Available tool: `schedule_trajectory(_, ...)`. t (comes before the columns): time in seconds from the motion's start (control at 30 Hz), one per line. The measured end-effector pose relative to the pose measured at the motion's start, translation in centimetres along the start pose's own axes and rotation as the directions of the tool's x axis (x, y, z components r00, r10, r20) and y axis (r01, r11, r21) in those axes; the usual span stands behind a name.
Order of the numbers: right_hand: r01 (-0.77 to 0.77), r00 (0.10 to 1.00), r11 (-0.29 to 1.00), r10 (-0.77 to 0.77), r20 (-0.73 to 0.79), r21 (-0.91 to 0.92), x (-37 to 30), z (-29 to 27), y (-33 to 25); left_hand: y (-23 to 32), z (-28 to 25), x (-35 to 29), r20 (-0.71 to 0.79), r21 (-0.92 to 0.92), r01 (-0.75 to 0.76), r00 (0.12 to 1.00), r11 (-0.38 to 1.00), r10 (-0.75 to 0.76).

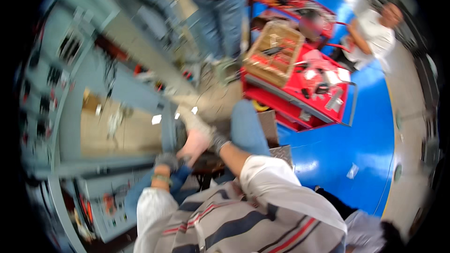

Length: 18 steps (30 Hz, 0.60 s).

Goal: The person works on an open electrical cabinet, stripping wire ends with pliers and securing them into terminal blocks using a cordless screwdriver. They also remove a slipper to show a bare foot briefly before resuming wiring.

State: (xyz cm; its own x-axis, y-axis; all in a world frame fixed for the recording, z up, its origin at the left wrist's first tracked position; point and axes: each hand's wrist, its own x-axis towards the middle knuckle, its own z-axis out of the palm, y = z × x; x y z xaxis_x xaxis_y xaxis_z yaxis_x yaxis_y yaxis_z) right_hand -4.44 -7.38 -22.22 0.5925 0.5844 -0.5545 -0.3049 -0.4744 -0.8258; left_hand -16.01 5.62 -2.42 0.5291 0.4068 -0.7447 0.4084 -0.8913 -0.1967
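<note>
The picture is blurred by motion, so fine detail is lost. The person sits or crouches, looking down over a striped shirt (243, 225) with rolled white sleeves and blue-jeaned knees. The right hand (194, 145) reaches forward past a dark wristband and lies with fingers loosely extended against the lower edge of a grey metal cabinet (117, 89), near the corner of its open compartment; whether it grips anything there cannot be told through the blur. The left hand (168, 160) sits just below and to the left of the right one, close to touching it, curled around a small dark object (183, 160) whose kind cannot be made out; a greenish band circles that wrist. The open compartment shows a tan back panel (126, 131) with some small fittings and wires on it, and grey doors carrying rows of switches stand to the left. Beyond the cabinet, a second person in jeans (220, 14) stands on the tan floor. To the right, on a glossy blue floor (337, 154), a red tool cart (300, 93) holds scattered tools and a wicker-coloured tray (274, 51). A third person in a white shirt (375, 33) is beside the cart, well apart from the hands.
</note>
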Motion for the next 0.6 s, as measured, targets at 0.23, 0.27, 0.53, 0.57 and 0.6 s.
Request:
schedule_trajectory(0.23,-0.408,0.913,0.599,0.25,0.323,0.689,2.5,-5.8,1.1,1.1,-2.5,-2.3,0.055,-0.183,0.077,0.996,0.98,-0.068)
schedule_trajectory(0.27,-0.391,0.917,0.691,0.239,0.318,0.608,1.2,-6.6,-1.1,1.2,-2.6,-2.0,0.055,-0.177,0.066,0.997,0.982,-0.057)
schedule_trajectory(0.53,0.033,0.99,0.942,0.014,0.138,-0.335,-1.1,-7.7,-5.8,0.5,-1.8,-0.7,0.016,-0.129,0.036,0.999,0.991,-0.034)
schedule_trajectory(0.57,0.198,0.979,0.867,-0.153,0.133,-0.458,-1.5,-7.8,-6.2,0.6,-1.9,-1.0,0.04,-0.14,0.055,0.998,0.989,-0.05)
schedule_trajectory(0.6,0.197,0.978,0.868,-0.144,0.149,-0.456,-1.7,-7.8,-6.3,0.7,-2.2,-1.3,0.064,-0.15,0.075,0.996,0.986,-0.066)
